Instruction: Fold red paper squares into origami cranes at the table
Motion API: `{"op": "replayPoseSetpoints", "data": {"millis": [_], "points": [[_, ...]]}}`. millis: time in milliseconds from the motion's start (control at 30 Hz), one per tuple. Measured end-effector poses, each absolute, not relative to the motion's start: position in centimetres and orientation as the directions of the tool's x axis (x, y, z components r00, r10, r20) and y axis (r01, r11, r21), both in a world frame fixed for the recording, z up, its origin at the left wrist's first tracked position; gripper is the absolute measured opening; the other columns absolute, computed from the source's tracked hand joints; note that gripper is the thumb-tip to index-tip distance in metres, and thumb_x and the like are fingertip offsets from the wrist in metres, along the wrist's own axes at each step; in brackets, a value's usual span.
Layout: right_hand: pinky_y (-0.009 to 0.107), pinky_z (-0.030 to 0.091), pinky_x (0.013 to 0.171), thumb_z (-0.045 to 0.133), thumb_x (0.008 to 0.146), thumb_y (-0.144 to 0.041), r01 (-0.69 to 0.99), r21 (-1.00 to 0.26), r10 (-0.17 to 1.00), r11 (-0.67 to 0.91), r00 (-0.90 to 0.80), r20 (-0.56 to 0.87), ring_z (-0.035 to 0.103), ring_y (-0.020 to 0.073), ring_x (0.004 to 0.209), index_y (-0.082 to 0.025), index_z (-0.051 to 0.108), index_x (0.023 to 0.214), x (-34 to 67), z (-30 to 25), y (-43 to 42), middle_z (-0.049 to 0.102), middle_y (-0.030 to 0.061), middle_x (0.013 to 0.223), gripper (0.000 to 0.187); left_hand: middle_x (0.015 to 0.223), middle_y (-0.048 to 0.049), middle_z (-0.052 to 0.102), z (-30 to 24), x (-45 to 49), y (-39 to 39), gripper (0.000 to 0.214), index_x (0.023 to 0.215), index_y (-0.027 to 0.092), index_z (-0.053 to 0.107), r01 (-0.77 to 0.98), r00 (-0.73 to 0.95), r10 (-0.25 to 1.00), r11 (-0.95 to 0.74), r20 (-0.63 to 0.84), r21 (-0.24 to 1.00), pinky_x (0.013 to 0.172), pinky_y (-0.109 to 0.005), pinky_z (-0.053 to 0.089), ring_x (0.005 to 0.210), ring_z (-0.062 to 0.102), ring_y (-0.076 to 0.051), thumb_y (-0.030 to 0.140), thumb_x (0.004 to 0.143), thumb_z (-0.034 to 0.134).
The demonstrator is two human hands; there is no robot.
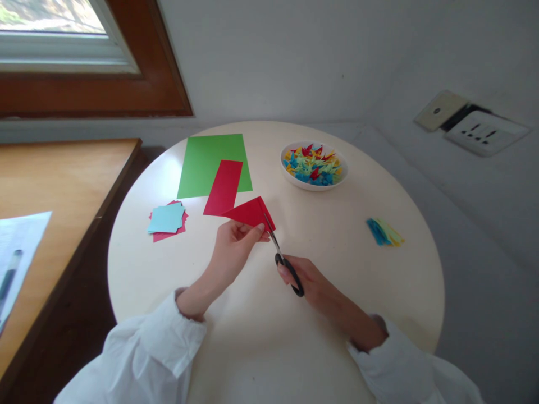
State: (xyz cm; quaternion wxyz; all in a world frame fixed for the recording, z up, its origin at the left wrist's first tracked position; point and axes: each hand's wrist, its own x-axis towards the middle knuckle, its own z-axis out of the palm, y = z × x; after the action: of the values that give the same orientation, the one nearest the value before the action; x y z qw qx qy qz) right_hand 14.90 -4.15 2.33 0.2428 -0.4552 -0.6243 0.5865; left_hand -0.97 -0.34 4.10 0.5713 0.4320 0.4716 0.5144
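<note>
My left hand (238,244) pinches a piece of red paper (248,212) between thumb and fingers, holding it a little above the round table. In my right hand (305,275) is a pair of scissors (290,272) with black handles. Their blades meet the red paper near its right end, just beside my left thumb. Behind my left hand, a red paper strip (223,188) lies partly over a green sheet (210,160). The left end of the held paper overlaps the strip's near edge in view.
A white bowl (290,178) of small colourful folded paper pieces stands at the back right. Light-blue and red paper squares (166,217) lie at the left, with blue and yellow paper strips (384,232) at the right. A wooden desk (71,174) stands beside the round table (269,348).
</note>
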Motion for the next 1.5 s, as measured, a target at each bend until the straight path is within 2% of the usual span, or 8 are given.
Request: {"op": "replayPoseSetpoints", "data": {"millis": [500,1267,1500], "points": [[0.025,0.024,0.05,0.041,0.085,-0.052,0.303,-0.951,0.863,-0.066,-0.46,-0.206,0.028,0.0089,0.055,-0.02,0.032,0.062,14.99,1.97,-4.15,0.032,-0.0048,0.059,0.041,0.06,-0.0022,0.068,4.15,-0.93,-0.37,0.012,0.063,0.012,0.067,-0.214,0.02,0.995,0.098,-0.096,0.972,0.067,-0.03,0.055,0.06,0.064,-0.014,0.024,0.067,0.067],[0.025,0.024,0.05,0.041,0.082,-0.06,0.312,-0.946,0.862,-0.091,-0.451,-0.231,0.028,0.0089,0.054,-0.02,0.032,0.061,14.91,2.35,-4.24,0.032,-0.0048,0.058,0.045,0.061,-0.0028,0.068,4.19,-0.98,-0.37,0.012,0.063,0.012,0.067,-0.201,0.023,0.994,0.105,-0.102,0.974,0.068,-0.03,0.055,0.061,0.064,-0.014,0.023,0.067,0.067],[0.025,0.023,0.049,0.041,0.083,-0.056,0.319,-0.945,0.868,-0.074,-0.446,-0.218,0.028,0.0088,0.054,-0.02,0.032,0.061,14.97,2.02,-4.19,0.032,-0.0048,0.058,0.043,0.061,-0.0032,0.068,4.13,-0.93,-0.37,0.014,0.063,0.012,0.067,-0.2,0.018,0.994,0.107,-0.106,0.974,0.069,-0.031,0.055,0.061,0.064,-0.015,0.025,0.067,0.067]]}}
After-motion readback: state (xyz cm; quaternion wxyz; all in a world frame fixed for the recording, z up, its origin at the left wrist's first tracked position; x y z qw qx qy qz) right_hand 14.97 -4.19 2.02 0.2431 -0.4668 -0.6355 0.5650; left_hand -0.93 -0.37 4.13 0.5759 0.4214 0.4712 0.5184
